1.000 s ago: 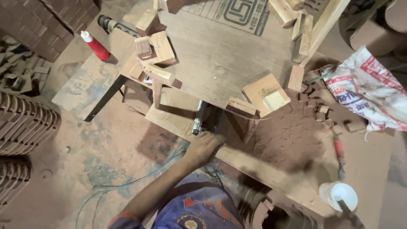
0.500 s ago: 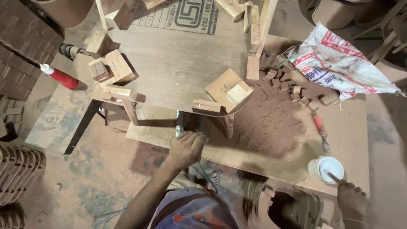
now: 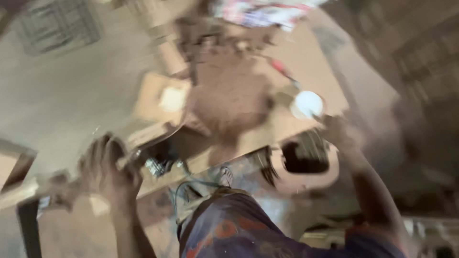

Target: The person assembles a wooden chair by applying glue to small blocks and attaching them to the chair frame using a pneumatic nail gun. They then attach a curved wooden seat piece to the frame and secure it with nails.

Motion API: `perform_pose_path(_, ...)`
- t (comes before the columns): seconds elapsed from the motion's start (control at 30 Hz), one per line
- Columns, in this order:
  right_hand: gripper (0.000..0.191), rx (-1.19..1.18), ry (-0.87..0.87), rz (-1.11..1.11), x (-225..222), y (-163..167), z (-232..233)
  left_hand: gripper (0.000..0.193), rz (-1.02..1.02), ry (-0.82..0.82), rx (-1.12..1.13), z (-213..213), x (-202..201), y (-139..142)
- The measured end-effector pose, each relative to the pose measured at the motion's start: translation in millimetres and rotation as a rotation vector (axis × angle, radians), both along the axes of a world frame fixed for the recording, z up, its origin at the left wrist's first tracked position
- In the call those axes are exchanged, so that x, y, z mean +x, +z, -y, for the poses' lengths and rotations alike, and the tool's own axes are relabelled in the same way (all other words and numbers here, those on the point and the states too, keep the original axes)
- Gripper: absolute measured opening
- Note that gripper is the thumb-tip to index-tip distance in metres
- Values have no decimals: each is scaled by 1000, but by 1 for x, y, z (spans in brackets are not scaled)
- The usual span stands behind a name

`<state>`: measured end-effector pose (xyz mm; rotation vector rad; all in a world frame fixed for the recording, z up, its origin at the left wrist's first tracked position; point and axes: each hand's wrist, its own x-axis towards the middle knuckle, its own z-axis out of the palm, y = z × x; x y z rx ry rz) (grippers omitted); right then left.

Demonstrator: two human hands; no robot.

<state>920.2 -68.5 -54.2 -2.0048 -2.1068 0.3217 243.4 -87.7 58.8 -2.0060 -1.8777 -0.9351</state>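
At lower left the left hand (image 3: 107,167) curls its fingers around the edge of the wooden work table (image 3: 57,100): likely stiff and heavy, best gripped at that rim. At centre right the right hand (image 3: 337,131) reaches a small white cup (image 3: 307,104); its grip is too blurred to tell. Reddish sawdust (image 3: 229,91) covers the board in a dim workshop

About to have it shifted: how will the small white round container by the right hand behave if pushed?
The white round container looks small and shallow, so probably light and easy to slide. It sits near the board's edge beside the right hand, so a push might send it off. The picture is blurred; its contents cannot be told.
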Motion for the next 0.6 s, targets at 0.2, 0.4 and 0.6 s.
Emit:
perform_pose_path(0.2, 36, -39, -654, -446, -23, -16, 26, 44, -72, -51, 256, 0, -2, -16)
perform_pose_path(0.4, 15, -132, -792, -1335, -45, -30, 65, 45, -141, -58, 275, -1, -8, -21)
perform_pose_path(0.6, 19, -104, -833, -1367, -27, -35, 101, 38, -86, -111, 271, 3, -11, -27)
